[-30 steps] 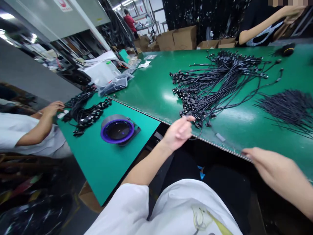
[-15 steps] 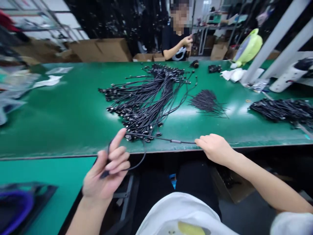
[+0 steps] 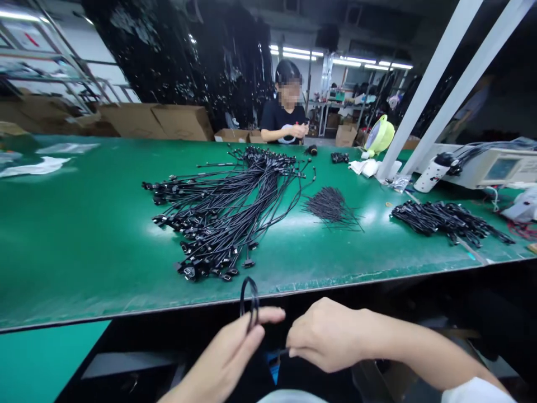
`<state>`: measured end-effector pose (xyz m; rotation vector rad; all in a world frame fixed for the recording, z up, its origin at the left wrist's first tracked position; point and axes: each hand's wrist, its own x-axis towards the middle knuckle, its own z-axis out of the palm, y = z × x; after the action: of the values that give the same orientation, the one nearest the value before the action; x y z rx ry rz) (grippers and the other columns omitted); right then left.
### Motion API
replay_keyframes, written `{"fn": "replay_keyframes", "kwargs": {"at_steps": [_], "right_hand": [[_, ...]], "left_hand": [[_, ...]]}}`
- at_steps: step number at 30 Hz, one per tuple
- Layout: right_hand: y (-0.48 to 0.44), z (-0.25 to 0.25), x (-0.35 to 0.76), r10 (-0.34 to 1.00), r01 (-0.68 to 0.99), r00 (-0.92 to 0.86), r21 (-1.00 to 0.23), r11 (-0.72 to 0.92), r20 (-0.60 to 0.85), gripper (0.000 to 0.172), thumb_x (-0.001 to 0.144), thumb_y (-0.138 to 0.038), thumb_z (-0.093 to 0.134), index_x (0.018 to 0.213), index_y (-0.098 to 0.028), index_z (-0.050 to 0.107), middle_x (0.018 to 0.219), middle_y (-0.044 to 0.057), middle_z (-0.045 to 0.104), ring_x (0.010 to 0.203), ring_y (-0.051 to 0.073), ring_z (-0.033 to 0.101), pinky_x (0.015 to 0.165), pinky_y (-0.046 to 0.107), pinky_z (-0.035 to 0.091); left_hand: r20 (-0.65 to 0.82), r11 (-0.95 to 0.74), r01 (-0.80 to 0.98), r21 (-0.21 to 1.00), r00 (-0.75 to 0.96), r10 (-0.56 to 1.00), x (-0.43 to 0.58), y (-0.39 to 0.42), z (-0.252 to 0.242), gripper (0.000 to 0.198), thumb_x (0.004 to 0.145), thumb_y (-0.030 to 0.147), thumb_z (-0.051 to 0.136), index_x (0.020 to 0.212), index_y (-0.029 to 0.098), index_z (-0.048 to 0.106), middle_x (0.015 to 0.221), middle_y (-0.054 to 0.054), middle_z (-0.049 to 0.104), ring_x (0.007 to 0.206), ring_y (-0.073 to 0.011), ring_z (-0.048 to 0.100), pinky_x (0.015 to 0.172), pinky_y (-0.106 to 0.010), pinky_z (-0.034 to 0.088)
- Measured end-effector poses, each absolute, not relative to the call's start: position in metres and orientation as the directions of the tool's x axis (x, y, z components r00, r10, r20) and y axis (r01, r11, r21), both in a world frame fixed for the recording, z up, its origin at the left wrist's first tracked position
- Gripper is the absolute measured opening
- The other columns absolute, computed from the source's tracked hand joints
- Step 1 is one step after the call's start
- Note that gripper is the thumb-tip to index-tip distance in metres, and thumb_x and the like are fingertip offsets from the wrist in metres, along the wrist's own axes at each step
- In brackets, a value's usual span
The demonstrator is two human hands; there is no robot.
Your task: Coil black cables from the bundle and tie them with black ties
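A black cable (image 3: 243,294) is bent into loops that stand up from my left hand (image 3: 237,344). The thumb and fingers there close around it, index finger pointing right. Just to the right, my right hand (image 3: 325,336) is in a pinch; a short dark stretch of cable pokes out at its fingertips, the rest hidden by the fist. Both hands are in front of the table's near edge, over my lap. Beyond them a large pile of black cables with connectors (image 3: 226,218) lies fanned out on the green table (image 3: 104,224).
Thin black ties or wires (image 3: 329,206) lie heaped right of the pile. A bundle of black cables (image 3: 444,218) sits farther right, near a white bottle (image 3: 432,173) and a green fan (image 3: 380,136). Across the table sits a co-worker (image 3: 285,120), hands together.
My hands have come together, lower and nearer to me. The cable that was stretched between them is now looped at my left hand. The view has tilted up.
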<state>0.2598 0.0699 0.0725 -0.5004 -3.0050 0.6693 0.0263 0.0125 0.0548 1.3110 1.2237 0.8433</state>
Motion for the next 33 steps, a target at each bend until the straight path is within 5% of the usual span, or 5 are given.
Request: {"fn": "replay_keyframes", "kwargs": {"at_steps": [8, 14, 19, 24, 33], "right_hand": [[0.083, 0.043, 0.228, 0.768, 0.06, -0.547, -0.9, 0.433, 0.333, 0.041, 0.081, -0.048, 0.073, 0.111, -0.021, 0.062, 0.101, 0.005, 0.06, 0.105, 0.019, 0.054, 0.097, 0.031, 0.041], [0.074, 0.002, 0.194, 0.913, -0.335, -0.409, -0.929, -0.159, -0.009, 0.039, 0.091, -0.052, 0.058, 0.079, -0.015, 0.054, 0.054, -0.007, 0.031, 0.046, 0.005, 0.023, 0.045, 0.018, 0.021], [0.069, 0.009, 0.191, 0.933, -0.463, -0.351, -0.851, -0.247, -0.08, 0.041, 0.088, -0.052, 0.063, 0.076, -0.016, 0.047, 0.063, -0.005, 0.036, 0.051, 0.005, 0.024, 0.046, 0.017, 0.025], [0.049, 0.024, 0.184, 0.917, -0.546, -0.392, -0.786, -0.291, -0.067, 0.043, 0.087, -0.055, 0.063, 0.112, -0.02, 0.056, 0.112, 0.009, 0.058, 0.103, 0.018, 0.056, 0.093, 0.032, 0.047], [0.033, 0.016, 0.166, 0.921, -0.473, -0.366, -0.879, -0.063, 0.132, 0.064, 0.076, -0.075, 0.062, 0.112, -0.023, 0.049, 0.079, -0.003, 0.047, 0.048, 0.001, 0.034, 0.044, 0.015, 0.026]], "left_hand": [[-0.203, 0.295, -0.146, 0.944, 0.447, 0.871, 0.04, 0.004, 0.052, 0.042, 0.089, 0.057, 0.051, 0.076, 0.018, 0.057, 0.043, 0.01, 0.027, 0.043, -0.0075, 0.025, 0.057, -0.024, 0.038], [-0.212, 0.303, -0.382, 0.873, 0.261, 0.942, 0.054, 0.013, 0.044, 0.045, 0.084, 0.06, 0.057, 0.071, 0.017, 0.055, 0.056, 0.002, 0.048, 0.061, -0.0139, 0.052, 0.078, -0.032, 0.044], [-0.212, 0.237, -0.341, 0.91, 0.109, 0.971, 0.064, 0.012, 0.022, 0.057, 0.088, 0.069, 0.041, 0.061, 0.019, 0.044, 0.055, 0.003, 0.042, 0.06, -0.0144, 0.049, 0.079, -0.033, 0.043], [-0.169, 0.183, -0.088, 0.979, 0.142, 0.975, 0.056, 0.014, 0.013, 0.047, 0.092, 0.062, 0.04, 0.071, 0.019, 0.042, 0.059, 0.005, 0.037, 0.056, -0.0113, 0.038, 0.063, -0.027, 0.037], [-0.206, 0.155, 0.165, 0.974, 0.358, 0.911, 0.053, -0.006, 0.029, 0.049, 0.09, 0.062, 0.042, 0.083, 0.018, 0.06, 0.081, -0.003, 0.056, 0.076, -0.0174, 0.048, 0.072, -0.028, 0.041]]}}
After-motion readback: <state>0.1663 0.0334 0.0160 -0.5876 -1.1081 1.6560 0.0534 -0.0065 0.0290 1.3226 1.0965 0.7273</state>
